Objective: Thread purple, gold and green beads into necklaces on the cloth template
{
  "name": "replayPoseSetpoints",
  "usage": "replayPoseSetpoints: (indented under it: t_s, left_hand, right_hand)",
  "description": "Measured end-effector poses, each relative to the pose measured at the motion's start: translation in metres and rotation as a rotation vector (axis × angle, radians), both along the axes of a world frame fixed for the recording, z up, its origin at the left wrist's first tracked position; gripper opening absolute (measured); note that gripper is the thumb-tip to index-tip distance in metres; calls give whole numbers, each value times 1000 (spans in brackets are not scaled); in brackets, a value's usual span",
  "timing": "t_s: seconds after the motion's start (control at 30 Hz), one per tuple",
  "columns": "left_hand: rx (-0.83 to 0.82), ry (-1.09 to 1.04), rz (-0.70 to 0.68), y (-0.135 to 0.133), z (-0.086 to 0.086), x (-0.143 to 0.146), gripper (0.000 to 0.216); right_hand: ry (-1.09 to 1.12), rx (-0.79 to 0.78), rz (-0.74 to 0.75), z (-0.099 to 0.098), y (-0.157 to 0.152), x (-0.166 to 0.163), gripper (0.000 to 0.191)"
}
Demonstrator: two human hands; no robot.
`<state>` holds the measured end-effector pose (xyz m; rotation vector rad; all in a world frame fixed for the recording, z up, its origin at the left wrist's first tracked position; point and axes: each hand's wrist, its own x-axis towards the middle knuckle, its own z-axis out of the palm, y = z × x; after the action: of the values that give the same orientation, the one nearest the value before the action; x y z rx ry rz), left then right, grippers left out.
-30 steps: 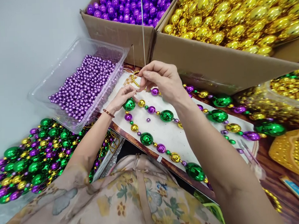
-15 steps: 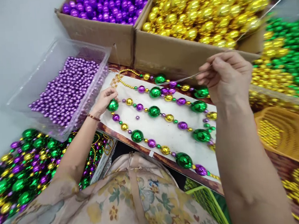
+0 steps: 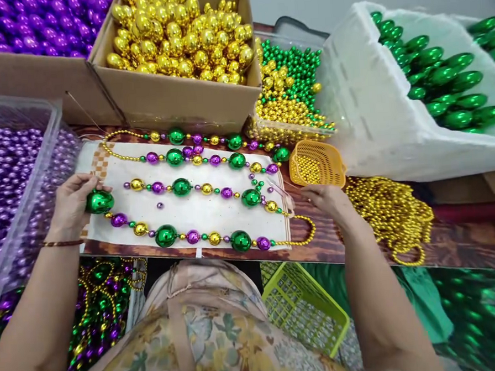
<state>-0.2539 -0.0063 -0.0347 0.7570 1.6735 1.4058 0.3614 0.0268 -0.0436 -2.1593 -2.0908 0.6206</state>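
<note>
My left hand (image 3: 72,206) is closed, its fingertips pinching the large green bead (image 3: 100,202) at the end of a bead string. From there the string of purple, gold and green beads (image 3: 166,235) runs along the near side of a white cloth (image 3: 121,228). It curves round in small gold beads (image 3: 304,238) at the right and comes back through the middle row. My right hand (image 3: 329,200) is closed at the cloth's right, fingertips together on a thin thread, faint here. A second bead string (image 3: 174,158) lies looped along the far side.
Cardboard boxes of purple beads (image 3: 36,30) and gold beads (image 3: 181,34) stand behind. A clear bin of small purple beads (image 3: 11,187) is at left. An orange basket (image 3: 338,167), gold bead strands (image 3: 390,217) and a white box of green beads (image 3: 351,113) are at right.
The view has swung right. My right hand has come down from above the far side of the cloth to near the orange basket. My left hand still pinches the green bead.
</note>
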Motion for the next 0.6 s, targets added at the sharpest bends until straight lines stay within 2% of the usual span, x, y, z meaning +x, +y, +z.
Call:
replayPoseSetpoints:
  t_s: [0.17,0.27,0.47,0.6]
  left_hand:
    - [-3,4,-18,0,4,3,37]
    - [17,6,-36,0,5,4,33]
    - [39,12,-18,-2,6,6,29]
    - [46,-41,-46,-4,6,4,28]
  right_hand:
    - [-393,-35,23,1,-19,-21,35]
    - [-501,-67,-7,5,-16,-34,39]
    - [-531,-20,-17,3,-15,-43,36]
    - [-400,111,-38,3,-9,-47,32]
